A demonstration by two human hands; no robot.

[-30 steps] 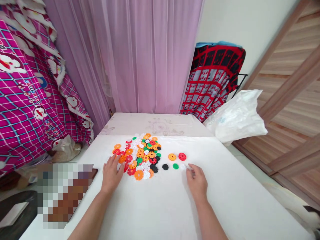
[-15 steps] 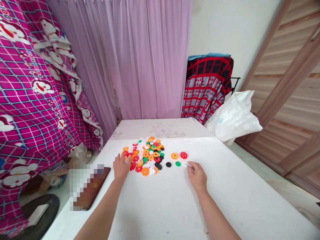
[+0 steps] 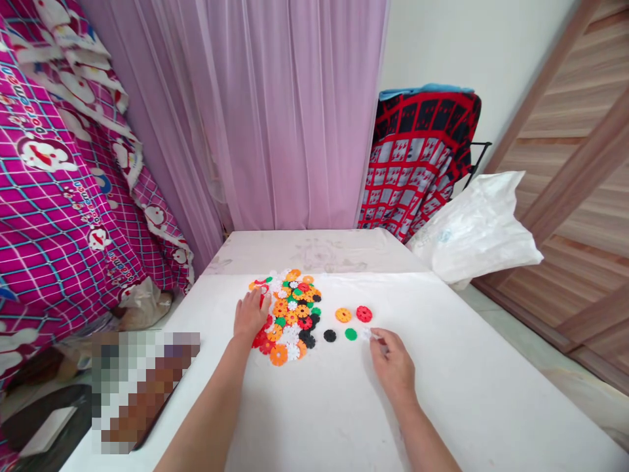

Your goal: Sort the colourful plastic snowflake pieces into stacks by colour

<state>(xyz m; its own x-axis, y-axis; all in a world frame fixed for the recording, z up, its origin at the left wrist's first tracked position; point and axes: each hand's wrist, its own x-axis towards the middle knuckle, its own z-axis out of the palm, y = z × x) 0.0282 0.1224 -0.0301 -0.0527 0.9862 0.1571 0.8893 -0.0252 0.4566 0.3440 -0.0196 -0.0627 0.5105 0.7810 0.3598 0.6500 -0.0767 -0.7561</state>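
Note:
A pile of flower-shaped plastic discs in orange, red, white, green and black point(image 3: 292, 314) lies on the white-covered table point(image 3: 314, 413). My left hand point(image 3: 251, 313) rests on the pile's left edge, fingers spread over red discs. To the right of the pile lie an orange disc point(image 3: 343, 315), a red disc point(image 3: 364, 314), a black disc point(image 3: 329, 335) and a green disc point(image 3: 350, 334), set apart from one another. My right hand point(image 3: 392, 357) pinches a small white disc point(image 3: 366, 334) at the table surface, just right of the green one.
A phone-like dark object point(image 3: 157, 408), partly pixelated, lies at the table's left edge. Beyond the right edge is a white plastic bag point(image 3: 479, 229). Purple curtains point(image 3: 295, 118) hang behind the table, and patterned pink fabric point(image 3: 63, 170) hangs at left.
The view has shifted slightly. My left hand has moved forward and right over the pile's left edge. My right hand stays by the white disc, beside the green one.

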